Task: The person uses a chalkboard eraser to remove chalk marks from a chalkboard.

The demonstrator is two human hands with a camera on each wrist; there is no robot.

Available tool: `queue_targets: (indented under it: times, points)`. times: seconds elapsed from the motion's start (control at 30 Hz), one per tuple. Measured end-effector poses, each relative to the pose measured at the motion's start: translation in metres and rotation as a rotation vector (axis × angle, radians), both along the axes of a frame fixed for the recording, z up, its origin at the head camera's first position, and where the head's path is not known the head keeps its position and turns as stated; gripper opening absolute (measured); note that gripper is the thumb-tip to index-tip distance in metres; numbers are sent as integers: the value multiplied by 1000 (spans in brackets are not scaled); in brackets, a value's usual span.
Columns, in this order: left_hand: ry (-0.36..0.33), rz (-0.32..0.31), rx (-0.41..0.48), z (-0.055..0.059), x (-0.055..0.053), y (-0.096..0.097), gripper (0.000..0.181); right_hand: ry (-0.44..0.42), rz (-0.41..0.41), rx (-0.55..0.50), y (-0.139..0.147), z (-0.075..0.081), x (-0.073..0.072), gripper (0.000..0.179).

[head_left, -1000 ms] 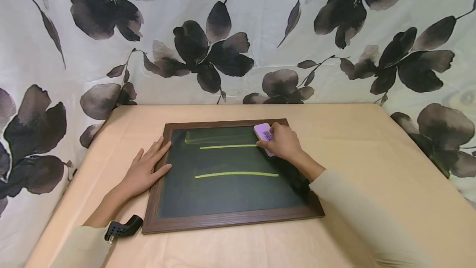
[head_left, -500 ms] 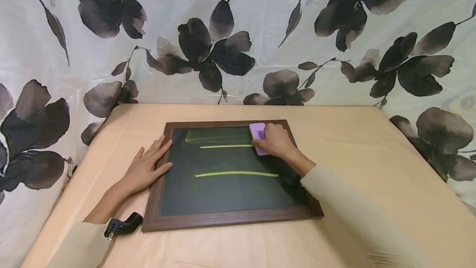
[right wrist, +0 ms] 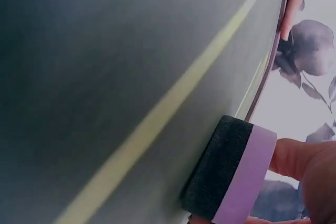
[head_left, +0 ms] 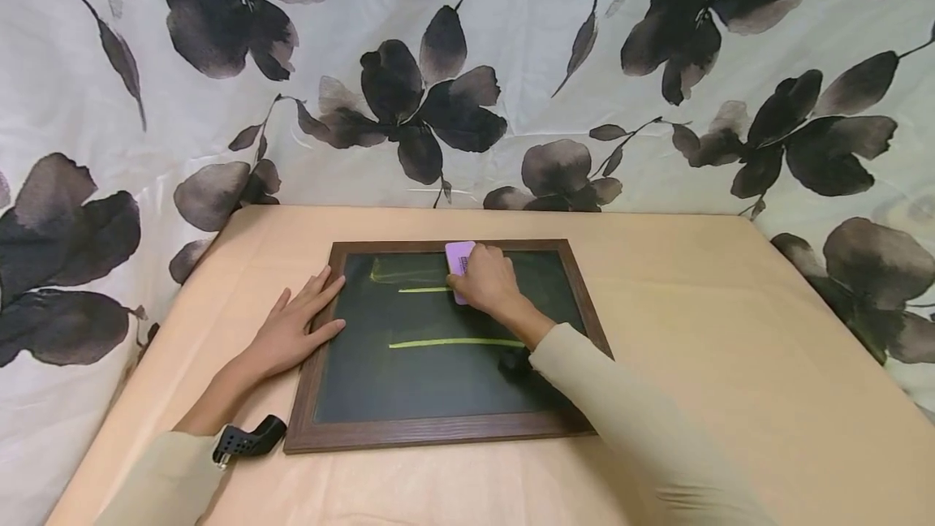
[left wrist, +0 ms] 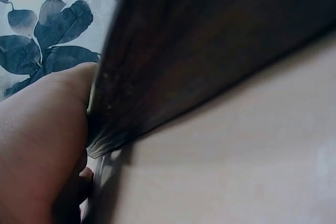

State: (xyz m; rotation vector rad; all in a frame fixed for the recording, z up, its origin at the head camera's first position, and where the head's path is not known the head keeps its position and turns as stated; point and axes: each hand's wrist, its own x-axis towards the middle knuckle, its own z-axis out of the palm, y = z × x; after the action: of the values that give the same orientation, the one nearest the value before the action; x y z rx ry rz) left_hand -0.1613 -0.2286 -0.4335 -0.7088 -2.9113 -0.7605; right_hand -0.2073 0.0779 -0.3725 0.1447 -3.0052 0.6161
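Observation:
A brown-framed chalkboard [head_left: 438,388] lies flat on the table, with a long yellow chalk line [head_left: 456,342] across its middle. Above that is a shorter yellow line [head_left: 424,290] and, near the top left, a faint smeared outline. My right hand [head_left: 488,278] grips a purple chalkboard eraser [head_left: 458,254] on the upper part of the board. In the right wrist view its black felt [right wrist: 218,169] meets the board. My left hand [head_left: 295,331] rests with spread, straight fingers on the board's left frame. The left wrist view shows that hand beside the dark frame edge [left wrist: 157,77].
The table [head_left: 679,291] has a pale peach covering. Behind it hangs a white cloth [head_left: 526,104] printed with dark flowers. A black wrist strap [head_left: 252,438] sits on the left sleeve.
My right hand has slid the eraser left along the upper yellow line, and that line's right part is gone from the uncovered board. My left hand has stayed on the frame.

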Motion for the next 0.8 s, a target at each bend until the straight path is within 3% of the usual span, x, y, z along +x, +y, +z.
queue_targets:
  times: [0.47,0.8]
  points:
    - [-11,-4,3,8,-6,-4,69,-24,139,44,-67,10,-3,47]
    - [-27,7,5,9,-9,-4,71,-55,281,123,-92,11,-9,56]
